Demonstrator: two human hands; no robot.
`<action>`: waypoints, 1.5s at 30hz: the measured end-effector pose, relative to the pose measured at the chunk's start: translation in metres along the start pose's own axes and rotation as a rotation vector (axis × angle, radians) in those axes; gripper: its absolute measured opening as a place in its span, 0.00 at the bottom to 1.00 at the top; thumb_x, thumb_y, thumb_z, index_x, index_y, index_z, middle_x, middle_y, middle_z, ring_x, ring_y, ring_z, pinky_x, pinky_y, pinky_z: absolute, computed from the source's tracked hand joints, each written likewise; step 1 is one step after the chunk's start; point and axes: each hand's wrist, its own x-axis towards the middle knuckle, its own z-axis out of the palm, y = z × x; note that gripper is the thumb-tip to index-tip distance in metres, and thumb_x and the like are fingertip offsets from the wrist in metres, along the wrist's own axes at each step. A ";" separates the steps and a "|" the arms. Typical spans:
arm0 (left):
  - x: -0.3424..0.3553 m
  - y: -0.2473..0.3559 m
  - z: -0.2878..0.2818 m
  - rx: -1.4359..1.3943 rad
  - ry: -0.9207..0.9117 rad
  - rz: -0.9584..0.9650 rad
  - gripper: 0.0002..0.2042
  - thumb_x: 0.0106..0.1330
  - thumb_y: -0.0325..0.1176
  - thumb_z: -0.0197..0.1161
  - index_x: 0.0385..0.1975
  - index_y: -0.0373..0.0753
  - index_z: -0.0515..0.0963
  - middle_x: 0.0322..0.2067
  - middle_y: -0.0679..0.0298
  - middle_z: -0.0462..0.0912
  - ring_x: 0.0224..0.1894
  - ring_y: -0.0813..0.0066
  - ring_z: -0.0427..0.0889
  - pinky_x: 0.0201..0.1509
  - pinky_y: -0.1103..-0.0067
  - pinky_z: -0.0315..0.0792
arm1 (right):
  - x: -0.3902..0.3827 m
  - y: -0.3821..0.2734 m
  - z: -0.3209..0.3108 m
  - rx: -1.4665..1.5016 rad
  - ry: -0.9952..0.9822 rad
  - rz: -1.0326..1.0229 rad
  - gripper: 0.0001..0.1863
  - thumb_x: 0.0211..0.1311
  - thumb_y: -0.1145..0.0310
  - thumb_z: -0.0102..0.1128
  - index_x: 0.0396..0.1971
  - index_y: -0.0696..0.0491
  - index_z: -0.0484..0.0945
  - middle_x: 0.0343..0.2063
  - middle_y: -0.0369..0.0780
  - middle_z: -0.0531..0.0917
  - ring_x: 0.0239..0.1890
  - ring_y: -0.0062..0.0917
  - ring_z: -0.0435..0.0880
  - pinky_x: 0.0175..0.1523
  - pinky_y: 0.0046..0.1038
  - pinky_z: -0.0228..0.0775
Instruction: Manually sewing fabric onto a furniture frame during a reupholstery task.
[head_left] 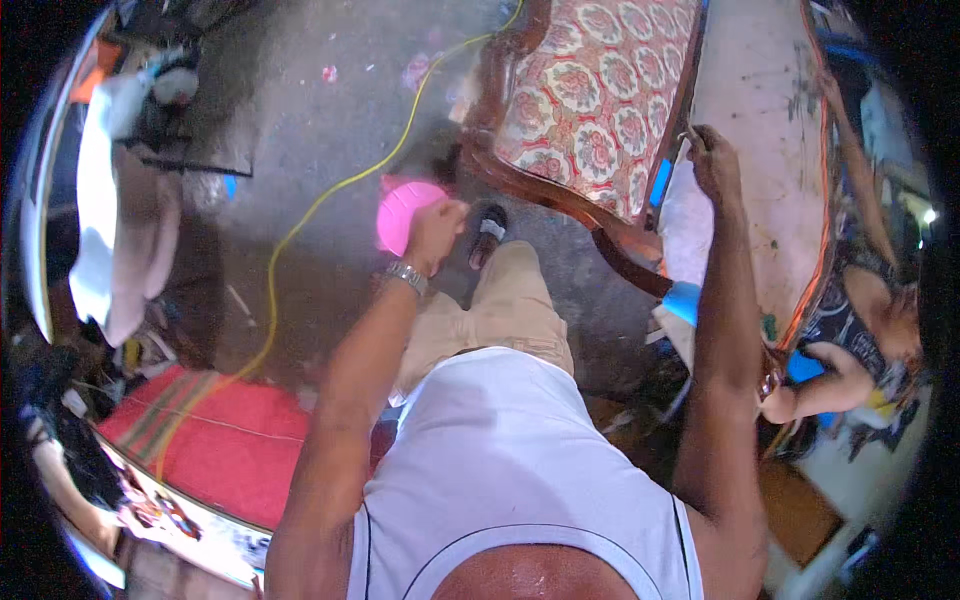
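1. From my end of the feed, the left hand (436,238), with a watch (408,275) on its wrist, is out in front of the body with its fingers curled inward.
2. It overlaps the right edge of a round pink thing (400,215), which shows left of the wearer's foot (488,230). Blur keeps me from telling whether the hand grips it or only passes in front of it.
3. I see the right hand (715,160) stretched forward, arm nearly straight, with its fingers bent near the top of a white cloth (685,225). I cannot tell whether they pinch the cloth.
4. That cloth lies between the sofa (595,100), floral with a dark wood frame, and a long pale panel (770,190) edged in orange.
5. Just below the cloth I get a light-blue piece (682,302), its kind unclear to me.
6. A yellow cord (335,190) curves over the grey floor (300,100) on my left and runs down across a red mat (245,445) with darker stripes.
7. At my far right, beyond the panel, there is another person in a dark patterned top (842,315), one arm extended along the panel's outer side.
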 end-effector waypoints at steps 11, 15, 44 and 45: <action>-0.074 0.040 0.103 0.201 0.490 0.747 0.05 0.58 0.30 0.71 0.32 0.41 0.86 0.58 0.58 0.78 0.52 0.60 0.80 0.53 0.66 0.75 | 0.187 -0.010 0.096 -0.169 -0.400 -0.534 0.09 0.62 0.73 0.65 0.40 0.59 0.83 0.35 0.45 0.85 0.40 0.29 0.85 0.48 0.33 0.76; -0.060 0.045 0.153 0.106 0.285 1.040 0.08 0.56 0.30 0.69 0.36 0.44 0.84 0.55 0.59 0.81 0.61 0.59 0.77 0.64 0.63 0.73 | 0.134 -0.039 0.158 0.201 -0.513 -0.671 0.08 0.67 0.77 0.62 0.45 0.57 0.82 0.37 0.40 0.86 0.37 0.23 0.86 0.43 0.27 0.78; 0.001 0.066 0.003 -1.051 0.812 0.745 0.18 0.78 0.24 0.45 0.62 0.22 0.69 0.63 0.45 0.73 0.68 0.60 0.71 0.76 0.68 0.68 | 0.073 -0.072 0.280 0.111 -0.204 -0.702 0.07 0.64 0.65 0.68 0.34 0.53 0.82 0.19 0.42 0.82 0.18 0.24 0.80 0.27 0.29 0.72; 0.001 0.076 -0.005 -0.993 1.078 0.568 0.18 0.78 0.24 0.44 0.62 0.22 0.69 0.63 0.45 0.72 0.69 0.59 0.69 0.77 0.66 0.65 | 0.070 -0.080 0.281 0.133 -0.211 -0.705 0.07 0.64 0.65 0.68 0.34 0.53 0.82 0.19 0.42 0.82 0.18 0.24 0.80 0.27 0.29 0.72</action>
